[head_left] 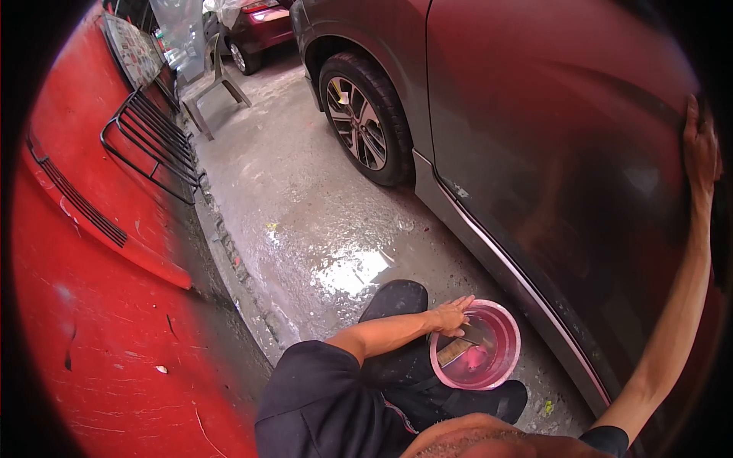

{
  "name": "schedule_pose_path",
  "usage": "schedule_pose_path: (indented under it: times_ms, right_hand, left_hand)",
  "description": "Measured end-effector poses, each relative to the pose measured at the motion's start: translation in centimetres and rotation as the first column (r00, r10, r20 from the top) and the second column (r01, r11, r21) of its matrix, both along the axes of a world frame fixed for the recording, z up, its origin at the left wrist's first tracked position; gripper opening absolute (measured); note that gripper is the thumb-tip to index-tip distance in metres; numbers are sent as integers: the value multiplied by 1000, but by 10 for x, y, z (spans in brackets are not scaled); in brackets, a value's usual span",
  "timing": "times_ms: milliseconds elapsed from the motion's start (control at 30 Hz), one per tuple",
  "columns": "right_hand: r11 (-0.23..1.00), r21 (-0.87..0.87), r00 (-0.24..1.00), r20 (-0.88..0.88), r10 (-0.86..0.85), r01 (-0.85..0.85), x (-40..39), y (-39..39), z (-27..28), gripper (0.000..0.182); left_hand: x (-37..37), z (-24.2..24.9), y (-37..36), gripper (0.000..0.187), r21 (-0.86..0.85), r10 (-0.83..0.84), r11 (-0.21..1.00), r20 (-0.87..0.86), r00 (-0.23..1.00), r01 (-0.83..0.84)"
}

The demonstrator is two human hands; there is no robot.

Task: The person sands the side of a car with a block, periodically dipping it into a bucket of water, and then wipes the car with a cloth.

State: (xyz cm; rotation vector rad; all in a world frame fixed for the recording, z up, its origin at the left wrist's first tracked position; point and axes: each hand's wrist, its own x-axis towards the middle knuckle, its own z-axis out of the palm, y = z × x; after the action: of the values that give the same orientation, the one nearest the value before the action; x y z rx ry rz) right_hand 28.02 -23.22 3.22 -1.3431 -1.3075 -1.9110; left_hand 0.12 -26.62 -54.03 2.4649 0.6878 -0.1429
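Note:
My left hand point(449, 317) is over the left rim of a round pink bucket point(510, 336), its fingers stretched out. Close beside its fingertips is a dark flat piece point(477, 334); contact between them is unclear. Inside the bucket are also a light brown block point(453, 351) and a pink object point(476, 357) in water. Far to the right, my right hand point(699, 145) rests with extended fingers against the dark grey car's side panel point(565, 168). That panel has a reddish sheen and dull patches.
The car's front wheel point(359, 114) stands ahead, above a wet concrete floor point(282, 175). Along the left are a red panel point(99, 320) and a black metal rack point(156, 145). A plastic chair point(217, 88) and a red car point(267, 30) are farther back.

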Motion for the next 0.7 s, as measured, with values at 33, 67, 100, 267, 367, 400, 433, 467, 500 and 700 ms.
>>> schedule_pose_path:
  times_ms: [33,67,100,267,367,400,433,467,500,700]
  right_hand:
    - [1000,2,1000,-1,13,-13,1,0,-1,65]
    - [1000,4,1000,-2,27,-27,1,1,-1,66]
    - [1000,4,1000,-2,27,-27,0,0,-1,66]
    - [1000,-12,1000,-20,16,-17,-1,-2,0,66]
    - [1000,-22,1000,-27,-5,4,-1,-2,0,66]
    - [1000,-22,1000,-27,-5,4,-1,-2,0,66]
    - [1000,-22,1000,-25,-8,8,-1,-2,1,65]
    - [1000,-21,1000,-23,-12,12,-1,-2,1,65]
    - [1000,-21,1000,-23,-12,12,-1,-2,1,65]
    - [1000,-6,1000,-7,-2,1,0,-2,0,65]
  left_hand:
    - [0,0,0,60,-1,0,1000,1,1000,0]
    - [0,0,0,60,4,0,1000,6,1000,0]
    - [0,-1,0,60,8,0,1000,11,1000,0]
    - [-1,2,-1,60,-3,4,1000,2,1000,-4]
    - [-1,1,-1,60,6,4,1000,8,1000,-4]
    - [-1,0,0,60,9,5,1000,16,1000,-5]
    - [0,-1,0,60,9,5,1000,16,1000,-5]
    - [0,-2,0,60,17,4,1000,18,1000,-5]
    - [0,-2,0,60,25,4,1000,19,1000,-4]
    - [0,1,0,60,20,-2,1000,12,1000,2]
